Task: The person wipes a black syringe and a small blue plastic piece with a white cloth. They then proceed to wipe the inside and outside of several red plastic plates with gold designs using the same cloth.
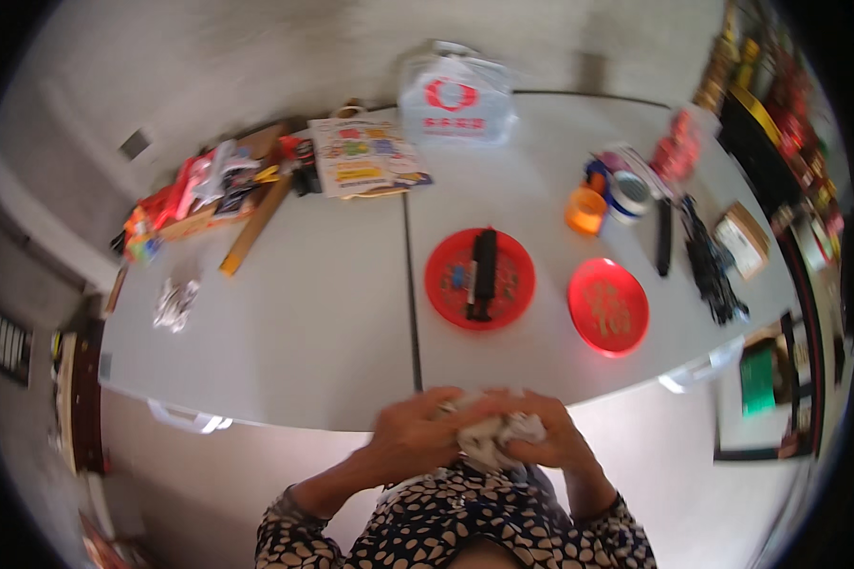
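My left hand (pixel 410 434) and my right hand (pixel 557 440) are close together at the table's front edge, before my body. Both are closed on a crumpled off-white cloth (pixel 487 442), bunched between them. Motion blurs the fingers and the cloth a little. Beyond them on the table stands a round red plate (pixel 436 296), with a long black object (pixel 484 266) and a small blue piece (pixel 458 277) lying in it. To its right is a second red plate (pixel 588 284) with a gold pattern in its middle.
Far left lie a cardboard tray (pixel 188 226) of packets and a white cord bundle (pixel 175 305). At the back are printed sheets (pixel 361 156) and a white plastic bag (pixel 457 104). On the right sit an orange cup (pixel 585 211), a tape roll (pixel 628 194), black cables (pixel 710 275) and a small box (pixel 742 239).
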Demonstrator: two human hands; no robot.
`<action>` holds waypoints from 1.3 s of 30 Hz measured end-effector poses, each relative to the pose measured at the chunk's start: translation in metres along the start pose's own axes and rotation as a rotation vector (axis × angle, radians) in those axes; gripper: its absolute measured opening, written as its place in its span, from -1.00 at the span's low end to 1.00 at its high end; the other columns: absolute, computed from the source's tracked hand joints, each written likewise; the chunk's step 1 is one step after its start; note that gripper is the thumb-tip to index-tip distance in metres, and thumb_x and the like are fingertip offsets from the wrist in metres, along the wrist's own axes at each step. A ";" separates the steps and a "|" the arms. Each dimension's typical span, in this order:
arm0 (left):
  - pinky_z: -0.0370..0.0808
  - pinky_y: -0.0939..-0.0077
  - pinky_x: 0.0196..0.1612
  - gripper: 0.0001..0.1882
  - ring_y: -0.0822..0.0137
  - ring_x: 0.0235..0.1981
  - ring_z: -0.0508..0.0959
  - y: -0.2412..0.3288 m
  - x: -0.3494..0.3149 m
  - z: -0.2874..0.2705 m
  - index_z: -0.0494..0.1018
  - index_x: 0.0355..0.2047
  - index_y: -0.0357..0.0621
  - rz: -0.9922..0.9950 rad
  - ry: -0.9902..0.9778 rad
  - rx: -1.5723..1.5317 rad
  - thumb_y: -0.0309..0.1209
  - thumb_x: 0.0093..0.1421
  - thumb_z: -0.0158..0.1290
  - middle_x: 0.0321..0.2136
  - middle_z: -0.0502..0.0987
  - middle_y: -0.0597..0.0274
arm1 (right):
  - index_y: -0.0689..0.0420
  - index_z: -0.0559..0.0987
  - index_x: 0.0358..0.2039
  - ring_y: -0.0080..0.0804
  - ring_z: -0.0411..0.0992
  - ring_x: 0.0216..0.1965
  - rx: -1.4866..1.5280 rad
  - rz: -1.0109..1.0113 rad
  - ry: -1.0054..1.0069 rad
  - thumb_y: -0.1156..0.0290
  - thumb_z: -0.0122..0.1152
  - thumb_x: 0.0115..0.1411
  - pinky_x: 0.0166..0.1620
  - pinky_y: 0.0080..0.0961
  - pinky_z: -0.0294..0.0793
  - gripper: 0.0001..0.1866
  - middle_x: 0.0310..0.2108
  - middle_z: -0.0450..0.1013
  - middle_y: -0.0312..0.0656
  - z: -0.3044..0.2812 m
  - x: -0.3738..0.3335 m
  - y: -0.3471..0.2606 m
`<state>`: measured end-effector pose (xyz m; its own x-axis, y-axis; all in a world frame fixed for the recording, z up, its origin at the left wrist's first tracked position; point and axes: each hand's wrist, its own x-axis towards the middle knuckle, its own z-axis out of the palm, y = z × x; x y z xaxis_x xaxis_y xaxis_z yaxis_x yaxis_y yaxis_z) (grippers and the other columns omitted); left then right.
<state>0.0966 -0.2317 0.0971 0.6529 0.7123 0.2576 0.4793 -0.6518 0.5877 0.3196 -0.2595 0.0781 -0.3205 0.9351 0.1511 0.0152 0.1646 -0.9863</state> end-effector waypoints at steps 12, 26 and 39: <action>0.19 -0.11 0.03 -0.34 -0.07 0.19 0.10 -0.175 -0.071 -0.062 0.32 0.10 0.18 -0.603 0.500 0.956 -0.44 -0.07 0.20 0.16 0.14 0.08 | 0.00 0.52 -0.10 -0.12 0.52 -0.43 -1.232 0.073 0.973 0.48 0.31 -0.15 -0.42 -0.32 0.56 -0.51 -0.22 0.42 -0.07 -0.025 -0.004 0.034; 0.43 0.68 -0.51 -0.84 0.53 -0.52 0.47 -0.057 0.091 0.041 0.49 -0.31 -0.26 0.071 0.259 -0.420 -0.46 0.12 0.17 -0.50 0.51 0.25 | 0.05 0.50 -0.59 -0.33 0.44 -0.49 -1.443 -0.168 0.957 0.44 0.28 -0.19 -0.54 -0.39 0.47 -0.88 -0.49 0.41 -0.26 -0.071 -0.024 0.057; 0.19 0.66 -0.75 -0.73 0.59 -0.78 0.28 0.004 0.200 0.142 0.33 -0.44 -0.26 -0.401 -0.081 -0.854 -0.34 0.12 0.17 -0.67 0.37 0.33 | -0.01 0.52 -0.54 -0.37 0.39 -0.45 -1.462 -0.439 0.855 0.45 0.28 -0.40 -0.51 -0.45 0.39 -0.73 -0.31 0.44 -0.27 -0.122 -0.081 0.060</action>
<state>0.3124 -0.1285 0.0417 0.5867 0.8007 -0.1210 0.1065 0.0719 0.9917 0.4622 -0.2871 0.0149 0.0041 0.5563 0.8310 0.9922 0.1013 -0.0727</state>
